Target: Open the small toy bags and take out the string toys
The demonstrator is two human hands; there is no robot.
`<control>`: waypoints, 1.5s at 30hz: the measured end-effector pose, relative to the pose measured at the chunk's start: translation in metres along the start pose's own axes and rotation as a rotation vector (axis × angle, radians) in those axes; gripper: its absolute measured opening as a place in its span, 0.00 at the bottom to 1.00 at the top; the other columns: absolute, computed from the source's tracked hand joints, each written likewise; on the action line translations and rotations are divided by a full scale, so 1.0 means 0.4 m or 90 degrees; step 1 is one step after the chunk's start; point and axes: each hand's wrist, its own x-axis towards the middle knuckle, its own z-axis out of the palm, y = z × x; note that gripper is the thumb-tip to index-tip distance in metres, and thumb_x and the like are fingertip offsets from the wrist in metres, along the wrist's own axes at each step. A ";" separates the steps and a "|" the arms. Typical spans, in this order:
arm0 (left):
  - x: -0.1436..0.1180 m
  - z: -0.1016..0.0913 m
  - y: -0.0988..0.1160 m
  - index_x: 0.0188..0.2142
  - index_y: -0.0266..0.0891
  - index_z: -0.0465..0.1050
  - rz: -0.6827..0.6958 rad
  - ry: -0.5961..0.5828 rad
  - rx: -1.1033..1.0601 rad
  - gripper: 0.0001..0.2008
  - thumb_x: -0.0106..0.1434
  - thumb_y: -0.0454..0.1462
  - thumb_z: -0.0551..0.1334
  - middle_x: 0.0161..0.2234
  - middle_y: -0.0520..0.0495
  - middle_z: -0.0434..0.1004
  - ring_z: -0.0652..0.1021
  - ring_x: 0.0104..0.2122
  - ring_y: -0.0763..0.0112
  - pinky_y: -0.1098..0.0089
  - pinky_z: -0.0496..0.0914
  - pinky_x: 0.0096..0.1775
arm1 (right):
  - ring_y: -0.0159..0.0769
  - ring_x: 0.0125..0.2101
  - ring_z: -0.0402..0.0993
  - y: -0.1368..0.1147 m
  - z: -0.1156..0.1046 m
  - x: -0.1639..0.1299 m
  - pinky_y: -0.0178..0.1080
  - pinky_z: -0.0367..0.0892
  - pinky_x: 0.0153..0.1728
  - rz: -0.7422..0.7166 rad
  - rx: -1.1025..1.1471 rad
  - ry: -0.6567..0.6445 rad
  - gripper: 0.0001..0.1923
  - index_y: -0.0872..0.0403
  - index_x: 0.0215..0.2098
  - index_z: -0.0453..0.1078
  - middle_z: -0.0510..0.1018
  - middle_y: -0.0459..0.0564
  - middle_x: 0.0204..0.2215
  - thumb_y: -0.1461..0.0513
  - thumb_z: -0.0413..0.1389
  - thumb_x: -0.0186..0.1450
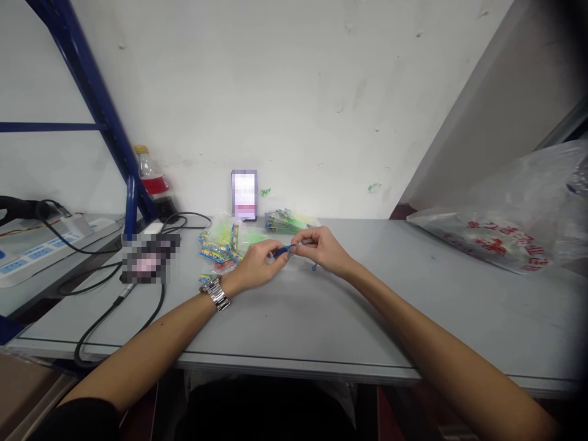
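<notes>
Head view: left hand (257, 264) and right hand (324, 250) pinch a small blue strip (283, 249) between them above the grey desk (321, 306), mid-depth, bare surface toward its front edge; colourful packets (220, 242) lie just behind.

Even, diffuse indoor light, moderately bright; no single source shows. Far wall (294, 92) reads pale and flat, with no hard shadows. Grey table (413, 306) carries only faint, soft shading under the forearms. Phone screen (244, 195) at the far wall glows overexposed and is blurred out; a second pixelated patch sits far left. Wide-angle bending curves the near table edge. Right corners darken into vignette. Fine detail is soft throughout.
</notes>
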 end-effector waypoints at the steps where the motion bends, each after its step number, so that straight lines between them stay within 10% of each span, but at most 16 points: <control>1: 0.000 0.000 0.000 0.39 0.36 0.73 0.018 0.008 0.003 0.10 0.64 0.39 0.57 0.32 0.47 0.76 0.73 0.31 0.72 0.70 0.67 0.34 | 0.25 0.17 0.50 -0.004 0.000 -0.001 0.34 0.45 0.19 0.000 0.001 0.002 0.09 0.56 0.21 0.69 0.58 0.39 0.14 0.57 0.59 0.52; 13: -0.003 0.002 -0.010 0.41 0.37 0.71 0.108 0.024 0.036 0.10 0.69 0.38 0.53 0.35 0.46 0.76 0.74 0.35 0.70 0.69 0.69 0.38 | 0.24 0.16 0.48 -0.006 0.000 0.002 0.34 0.45 0.20 -0.003 -0.002 0.020 0.09 0.56 0.19 0.68 0.56 0.38 0.12 0.58 0.58 0.50; 29: 0.015 0.014 -0.019 0.28 0.36 0.69 -0.118 0.040 -0.212 0.02 0.55 0.33 0.59 0.29 0.50 0.73 0.72 0.29 0.74 0.72 0.67 0.34 | 0.27 0.22 0.60 -0.013 -0.002 0.006 0.33 0.54 0.20 -0.024 0.051 0.095 0.07 0.56 0.18 0.70 0.75 0.48 0.27 0.60 0.56 0.50; 45: 0.022 0.007 -0.014 0.29 0.36 0.67 -0.181 0.005 -0.377 0.02 0.56 0.33 0.59 0.24 0.53 0.72 0.72 0.26 0.77 0.72 0.68 0.34 | 0.19 0.12 0.41 -0.002 -0.001 0.015 0.33 0.38 0.15 0.099 0.291 0.146 0.07 0.55 0.16 0.62 0.72 0.46 0.16 0.64 0.56 0.49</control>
